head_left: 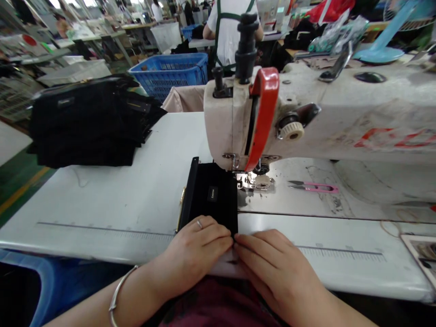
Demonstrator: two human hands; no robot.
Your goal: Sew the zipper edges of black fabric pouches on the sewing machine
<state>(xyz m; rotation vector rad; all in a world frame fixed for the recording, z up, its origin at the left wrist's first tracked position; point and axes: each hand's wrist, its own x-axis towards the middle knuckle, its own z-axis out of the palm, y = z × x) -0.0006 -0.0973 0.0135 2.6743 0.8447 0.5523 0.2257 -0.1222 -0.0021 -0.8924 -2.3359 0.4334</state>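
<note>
A black fabric piece (221, 181) with a small label and a gold zipper along its left side lies flat on the white sewing table (112, 195). Its right edge reaches the presser foot (254, 181) of the sewing machine (231, 122). My left hand (200, 243), with a ring, rests on the near end of the fabric, fingers pressed together on its lower corner. Fingertips of my right hand (272, 259) meet that same corner from the right, fingers close together. Both thumbs are largely hidden.
Pink thread snips (316, 187) lie right of the presser foot. A pile of black fabric pieces (85, 122) covers the table's back left. Behind stand a blue basket (170, 66) and a person in white (226, 38).
</note>
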